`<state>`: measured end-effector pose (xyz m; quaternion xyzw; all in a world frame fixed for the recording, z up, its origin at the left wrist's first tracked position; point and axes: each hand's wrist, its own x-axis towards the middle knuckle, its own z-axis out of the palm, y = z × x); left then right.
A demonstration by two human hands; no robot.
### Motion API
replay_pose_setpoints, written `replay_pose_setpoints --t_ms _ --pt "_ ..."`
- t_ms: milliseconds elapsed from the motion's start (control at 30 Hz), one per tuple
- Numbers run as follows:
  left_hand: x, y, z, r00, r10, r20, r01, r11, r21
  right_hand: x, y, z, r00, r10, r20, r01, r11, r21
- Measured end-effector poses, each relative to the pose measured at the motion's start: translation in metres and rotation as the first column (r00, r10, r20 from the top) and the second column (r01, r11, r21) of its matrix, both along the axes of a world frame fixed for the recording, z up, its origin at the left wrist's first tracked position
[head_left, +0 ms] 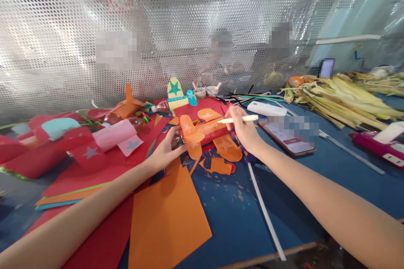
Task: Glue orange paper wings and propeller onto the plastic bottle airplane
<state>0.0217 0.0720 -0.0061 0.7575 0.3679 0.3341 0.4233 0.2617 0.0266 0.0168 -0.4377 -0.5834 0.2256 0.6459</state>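
Observation:
A paper toy plane (206, 129), orange and red with pale stars, is in the middle of the blue table. My left hand (170, 145) is closed on its left end, near the upright, rounded orange pieces. What lies under those fingers is partly hidden. My right hand (242, 128) grips a cream-coloured marker pen (238, 119) lying nearly level, its left tip at the plane's orange strip. One starred orange wing (227, 148) sticks out on the near side. Orange paper scraps (218, 165) lie just below the plane.
An orange sheet (167, 222) lies in front, over red sheets (110, 227). Finished-looking paper planes (91, 147) crowd the left. A yellow and teal plane (176, 96) stands behind. At right are a phone (287, 136), dried husks (341, 96) and a white strip (265, 210). Perforated metal (176, 21) closes the back.

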Motion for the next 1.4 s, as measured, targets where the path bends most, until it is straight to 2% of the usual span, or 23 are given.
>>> replay_pose_setpoints --t_ms 133,267,533,1400 --pt "-0.0003 0.0008 -0.0010 1.000 -0.005 0.018 0.005 1.000 0.005 0.0003 0.0002 -0.0017 0.999 0.032 0.015 -0.031 0.998 -0.060" --pt "-0.0006 0.0019 -0.0025 0.999 -0.023 0.031 0.023 1.000 -0.003 0.0012 -0.0009 -0.0023 0.995 0.015 0.096 -0.004 0.993 -0.115" --pt "-0.0019 0.0029 -0.0039 0.999 -0.027 0.023 0.027 0.999 0.039 0.0009 -0.0004 -0.0018 0.991 0.008 0.135 0.005 0.996 -0.094" --pt "-0.0015 0.0032 -0.0047 0.999 -0.026 0.020 0.026 1.000 0.016 0.0011 0.0014 -0.0062 0.985 0.007 0.175 0.010 0.995 -0.097"
